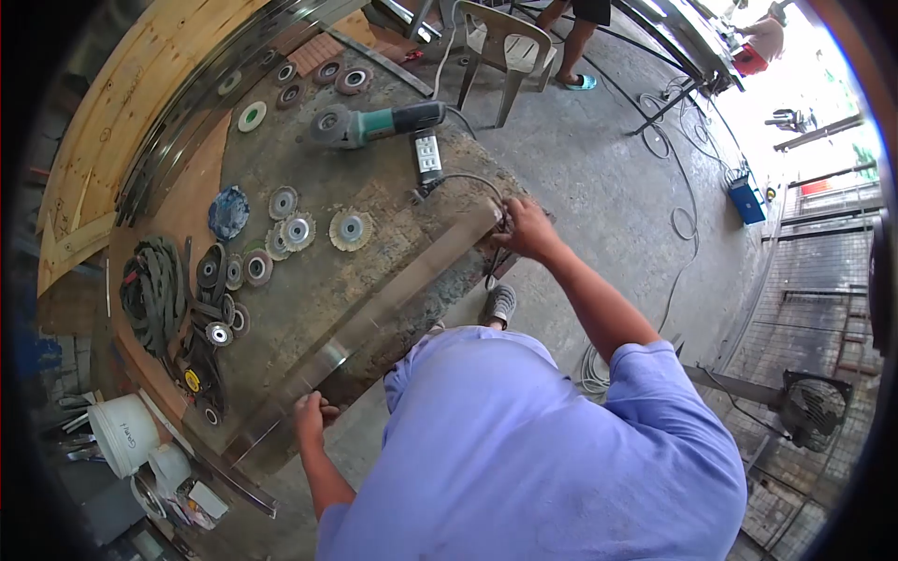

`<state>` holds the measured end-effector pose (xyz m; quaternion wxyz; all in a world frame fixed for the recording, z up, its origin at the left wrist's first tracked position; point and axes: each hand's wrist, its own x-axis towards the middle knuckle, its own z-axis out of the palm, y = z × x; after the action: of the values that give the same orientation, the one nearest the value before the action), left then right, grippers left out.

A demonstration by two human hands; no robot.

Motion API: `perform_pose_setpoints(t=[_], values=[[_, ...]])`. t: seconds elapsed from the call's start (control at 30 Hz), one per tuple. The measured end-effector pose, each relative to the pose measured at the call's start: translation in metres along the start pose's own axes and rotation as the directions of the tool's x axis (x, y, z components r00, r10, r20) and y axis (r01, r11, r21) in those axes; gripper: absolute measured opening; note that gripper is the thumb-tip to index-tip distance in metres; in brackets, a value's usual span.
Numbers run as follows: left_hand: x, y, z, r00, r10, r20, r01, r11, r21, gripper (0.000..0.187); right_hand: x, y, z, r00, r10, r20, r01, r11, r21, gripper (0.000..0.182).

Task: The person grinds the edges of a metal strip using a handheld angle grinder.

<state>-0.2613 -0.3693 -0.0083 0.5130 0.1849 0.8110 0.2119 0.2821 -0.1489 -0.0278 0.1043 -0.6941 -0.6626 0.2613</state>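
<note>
A long metal bar [402, 285] lies slantwise along the near edge of the worktable [281, 323], with a shiny patch partway down. My left hand [316, 416] is at the bar's lower part, its fingers curled against the near edge. At the bar's far end, my right hand [528, 229] closes around a dark piece at the table corner; the fingers partly hide what it is. Beyond the bar, an angle grinder [374, 122] with a green and black body rests on the table, next to a white power strip [427, 155].
Several flap and grinding discs [351, 229] are spread over the table. Coiled dark belts [154, 292] and a white bucket [124, 435] are at the left. A plastic chair [505, 47] stands behind, near another person's leg [577, 51]. Cables [687, 224] trail across the floor.
</note>
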Motion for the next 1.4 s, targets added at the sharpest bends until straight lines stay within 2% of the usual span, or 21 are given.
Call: perform_pose_setpoints(t=[0.03,0.13,0.17,0.2,0.27,0.33,0.43,0.53,0.63,0.73,0.83,0.97,1.07,1.13,1.23,1.4], values=[[-0.006,0.017,0.011,0.995,0.094,-0.035,-0.085,0.977,0.195,0.035,-0.008,0.006,0.005,0.999,-0.027,-0.022,0.029,0.994,0.107,0.081],[-0.022,0.067,0.062,0.913,0.407,0.002,-0.371,0.829,0.419,0.03,-0.021,0.013,0.03,0.995,0.087,-0.047,-0.074,0.974,0.216,0.071],[-0.027,0.081,0.088,0.863,0.504,-0.029,-0.428,0.761,0.487,0.03,-0.023,0.018,0.044,0.991,0.089,-0.103,-0.062,0.97,0.234,0.054],[-0.031,0.093,0.112,0.801,0.597,-0.05,-0.474,0.682,0.557,0.031,-0.024,0.018,0.046,0.99,0.105,-0.094,-0.08,0.968,0.237,0.05],[-0.02,0.11,0.146,0.575,0.808,0.126,-0.625,0.335,0.705,0.041,-0.022,0.017,0.048,0.988,0.135,-0.077,-0.112,0.963,0.243,0.043],[-0.016,0.121,0.18,0.514,0.832,0.211,-0.627,0.196,0.754,0.055,-0.018,0.021,0.053,0.983,0.16,-0.086,-0.13,0.951,0.281,0.037],[-0.007,0.125,0.215,0.569,0.789,0.231,-0.518,0.126,0.846,0.067,-0.013,0.027,0.05,0.98,0.189,-0.067,-0.155,0.925,0.348,0.036],[-0.007,0.129,0.23,0.607,0.773,0.187,-0.438,0.129,0.89,0.072,-0.014,0.024,0.047,0.987,0.157,-0.044,-0.135,0.938,0.32,0.036],[-0.005,0.129,0.23,0.633,0.757,0.162,-0.455,0.194,0.869,0.072,-0.016,0.025,0.049,0.991,0.125,-0.038,-0.11,0.954,0.28,0.041],[-0.007,0.121,0.234,0.618,0.777,0.12,-0.425,0.201,0.882,0.071,-0.017,0.032,0.05,0.998,0.062,-0.009,-0.056,0.95,0.307,0.049],[-0.007,0.102,0.241,0.481,0.875,0.061,-0.375,0.142,0.916,0.07,-0.014,0.04,0.049,0.999,0.034,0.043,-0.048,0.923,0.382,0.052],[-0.003,0.095,0.241,0.389,0.919,0.057,-0.426,0.125,0.896,0.069,-0.013,0.043,0.045,0.998,0.028,0.057,-0.052,0.883,0.467,0.048],[0.0,0.092,0.242,0.393,0.919,0.039,-0.405,0.135,0.904,0.069,-0.014,0.04,0.044,0.999,0.027,0.038,-0.043,0.857,0.514,0.045],[0.003,0.089,0.243,0.359,0.933,0.03,-0.4,0.124,0.908,0.07,-0.016,0.039,0.038,0.998,0.024,0.061,-0.053,0.841,0.538,0.044],[0.006,0.085,0.244,0.324,0.946,0.026,-0.386,0.107,0.916,0.07,-0.017,0.04,0.039,1.0,0.011,0.011,-0.015,0.858,0.513,0.043],[0.005,0.085,0.243,0.299,0.954,0.031,-0.389,0.092,0.917,0.07,-0.017,0.039,0.034,0.997,0.001,0.079,-0.043,0.841,0.54,0.045]])
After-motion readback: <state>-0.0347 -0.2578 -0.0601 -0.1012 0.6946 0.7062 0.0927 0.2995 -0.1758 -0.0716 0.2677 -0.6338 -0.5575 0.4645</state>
